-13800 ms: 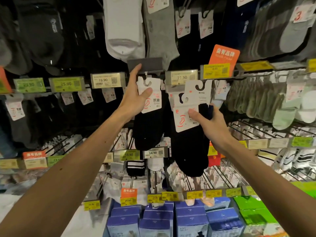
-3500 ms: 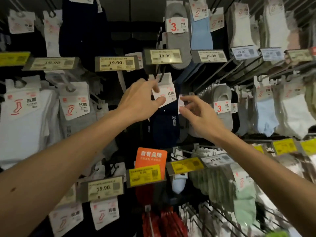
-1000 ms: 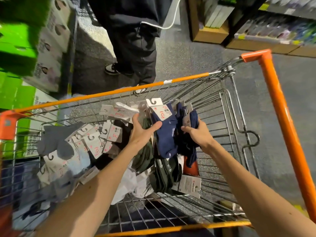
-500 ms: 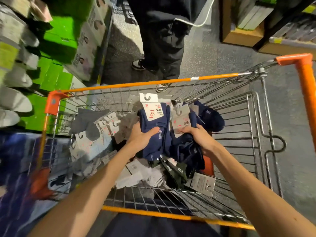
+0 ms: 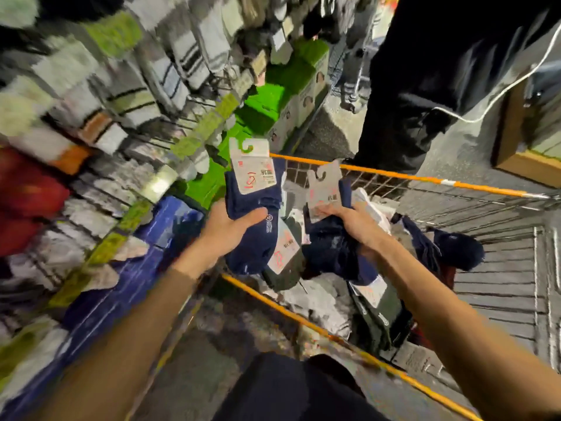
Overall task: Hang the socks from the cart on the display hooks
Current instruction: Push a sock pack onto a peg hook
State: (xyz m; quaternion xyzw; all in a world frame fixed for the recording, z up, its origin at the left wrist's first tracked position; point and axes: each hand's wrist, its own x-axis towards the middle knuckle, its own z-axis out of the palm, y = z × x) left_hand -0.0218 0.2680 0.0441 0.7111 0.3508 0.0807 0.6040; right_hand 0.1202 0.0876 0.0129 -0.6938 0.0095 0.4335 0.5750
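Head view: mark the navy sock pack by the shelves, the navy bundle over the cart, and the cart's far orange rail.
Navy sock pack [image 5: 258, 199]: head view, navy fabric under its card.
Navy bundle [image 5: 329, 250]: head view, crumpled fabric below the card.
Far orange rail [image 5: 394, 174]: head view, middle of the bar.

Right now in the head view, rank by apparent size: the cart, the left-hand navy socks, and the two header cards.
1. Cart.
2. Navy socks gripped by the left hand.
3. Their header card and the second card pinched by the right hand: these look alike, and the second is partly covered, so they are unranked.
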